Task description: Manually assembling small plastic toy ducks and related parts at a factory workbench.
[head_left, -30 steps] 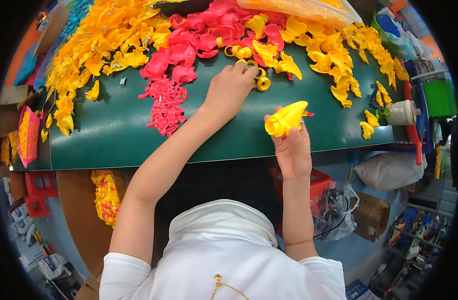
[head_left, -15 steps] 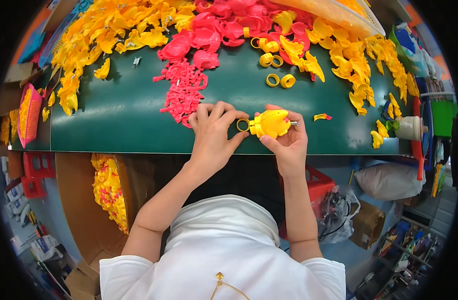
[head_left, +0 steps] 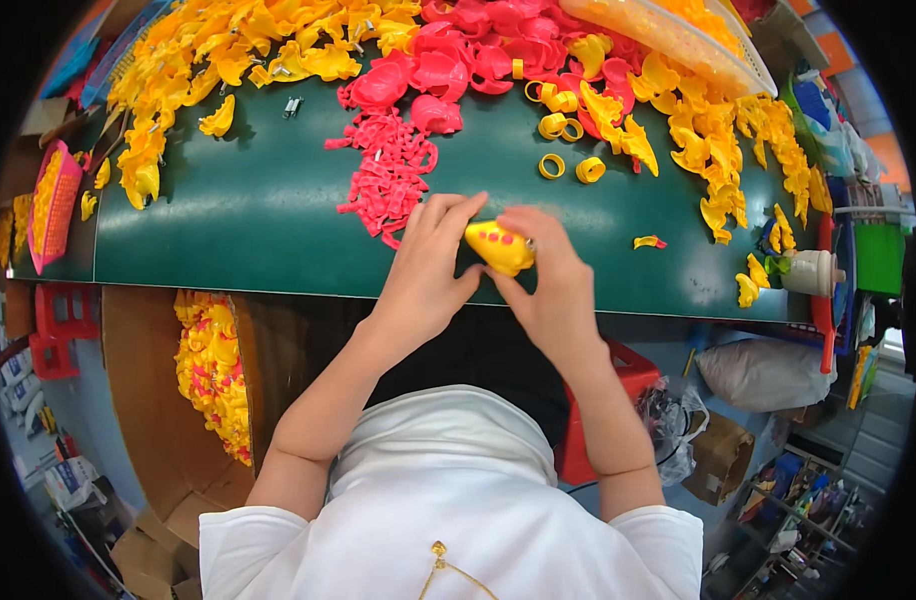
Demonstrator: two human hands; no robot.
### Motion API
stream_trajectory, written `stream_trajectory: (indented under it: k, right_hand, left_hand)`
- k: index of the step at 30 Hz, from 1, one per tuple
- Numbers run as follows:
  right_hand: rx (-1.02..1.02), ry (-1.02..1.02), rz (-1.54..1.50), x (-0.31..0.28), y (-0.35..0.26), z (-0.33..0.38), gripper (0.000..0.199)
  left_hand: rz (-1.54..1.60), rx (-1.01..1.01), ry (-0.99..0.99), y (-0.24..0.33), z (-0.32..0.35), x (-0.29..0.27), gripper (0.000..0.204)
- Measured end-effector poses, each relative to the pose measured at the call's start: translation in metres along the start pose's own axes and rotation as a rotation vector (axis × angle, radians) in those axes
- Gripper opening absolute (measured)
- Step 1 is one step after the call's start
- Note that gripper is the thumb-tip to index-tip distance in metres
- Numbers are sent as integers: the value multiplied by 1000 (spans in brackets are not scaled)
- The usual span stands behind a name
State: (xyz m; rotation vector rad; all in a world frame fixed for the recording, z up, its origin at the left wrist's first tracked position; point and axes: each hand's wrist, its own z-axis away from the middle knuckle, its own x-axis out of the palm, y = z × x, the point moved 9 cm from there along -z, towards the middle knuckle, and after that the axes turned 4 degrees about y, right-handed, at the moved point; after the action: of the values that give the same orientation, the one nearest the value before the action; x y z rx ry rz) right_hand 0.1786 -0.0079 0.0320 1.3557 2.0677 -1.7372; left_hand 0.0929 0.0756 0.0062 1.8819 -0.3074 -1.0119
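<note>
A yellow plastic toy body (head_left: pixel 502 250) with a row of red dots is between my hands, just above the near edge of the green table (head_left: pixel 228 235). My right hand (head_left: pixel 558 275) grips its right end, thumb below and fingers above, slightly blurred. My left hand (head_left: pixel 428 255) closes around the left end, index finger and thumb at its tip. That end is largely hidden, and no ring shows in the left fingers. Farther back lie loose yellow rings (head_left: pixel 590 170). A heap of small pink plastic parts (head_left: pixel 388 175) sits just beyond my left hand.
Yellow shell halves (head_left: pixel 268 40) pile up at the back left, more (head_left: pixel 713 170) at the right. Pink shells (head_left: pixel 443 65) lie between them, beside a translucent tray (head_left: pixel 678 40). Below the table edge stands a cardboard box (head_left: pixel 143 390) holding yellow toys. A white spool (head_left: pixel 810 272) is at the right.
The toy has moved left and turned, now showing red dots. My right hand came in toward my left. The ring seen earlier in my left fingers is out of sight. The view has shifted slightly.
</note>
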Motion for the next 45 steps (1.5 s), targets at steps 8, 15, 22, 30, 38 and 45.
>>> stream_trajectory:
  k: [8,15,22,30,38,45]
  right_hand:
    - [-65,87,-111,6,2,6,62]
    - [72,-58,-221,21,-23,12,87]
    - [12,-140,-119,20,1,-39,19]
    - [-73,-193,157,63,2,-107,12]
    - [-247,-148,252,52,9,-92,14]
    - [-311,-67,203,41,7,-88,13]
  left_hand:
    - [485,-15,-3,6,8,-12,52]
    - [461,-261,392,-28,68,-121,28]
    - [-1023,-923,-63,-129,183,-266,26]
    - [-1027,-126,420,-115,-1,-258,34]
    - [-1012,121,582,-108,-36,-224,28]
    - [-431,374,362,4,10,-101,32]
